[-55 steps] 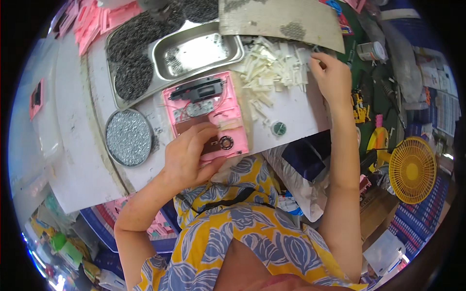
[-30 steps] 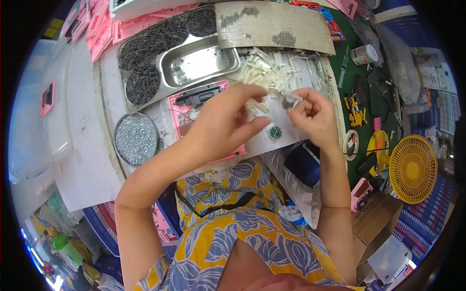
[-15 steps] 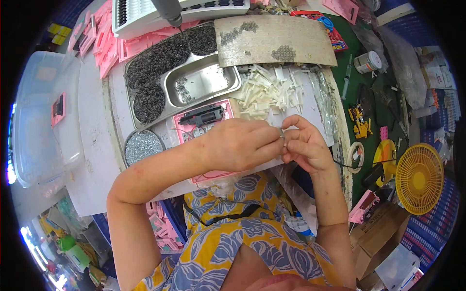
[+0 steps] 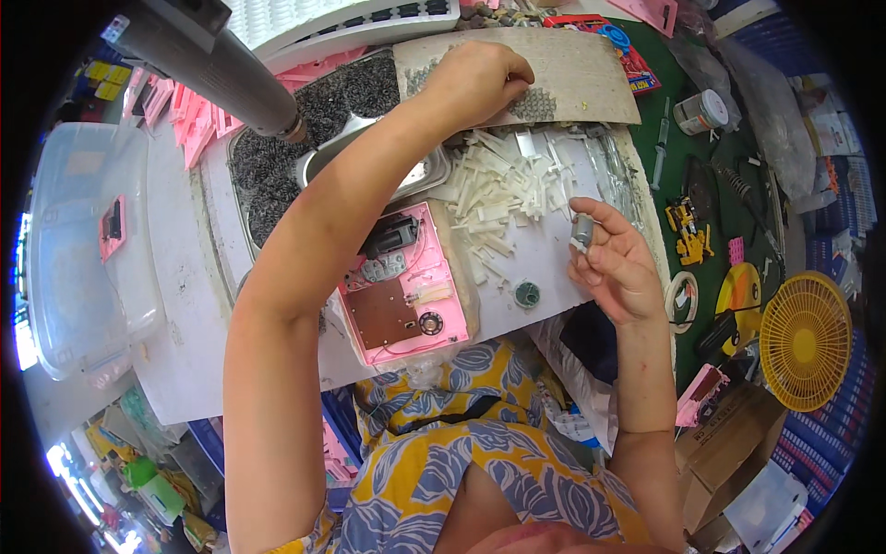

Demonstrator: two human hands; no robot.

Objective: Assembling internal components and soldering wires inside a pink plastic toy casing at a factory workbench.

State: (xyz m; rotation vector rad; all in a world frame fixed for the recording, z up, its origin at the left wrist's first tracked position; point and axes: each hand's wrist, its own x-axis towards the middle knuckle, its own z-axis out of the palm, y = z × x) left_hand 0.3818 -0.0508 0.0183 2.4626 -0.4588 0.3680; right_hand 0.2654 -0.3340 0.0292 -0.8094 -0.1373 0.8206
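My left hand (image 4: pixel 475 83) reaches across to the pale board (image 4: pixel 591 83), fingers pinched over small grey pieces (image 4: pixel 533 104) lying on it. Whether something sits between those fingertips is hidden. Raised above the table's right side, my right hand (image 4: pixel 614 268) grips a small grey motor (image 4: pixel 582 229) with a white tip between thumb and fingers. Between my forearms lies an open pink plastic casing (image 4: pixel 449 300). A brown panel (image 4: pixel 380 316), a black housing and a round metal part are inside it.
A pile of white plastic parts (image 4: pixel 498 175) lies below the board. Black screws fill a metal tray (image 4: pixel 263 171), partly behind my left forearm. An electric screwdriver (image 4: pixel 221 83) hangs over the tray. A green round piece (image 4: pixel 526 295) is near the table's front edge; a yellow fan (image 4: pixel 805 342) stands right.
My hands have parted: the left moved up and away to the board, the right slightly rightward with the motor. The pink casing is now uncovered. The screwdriver appears lower and larger.
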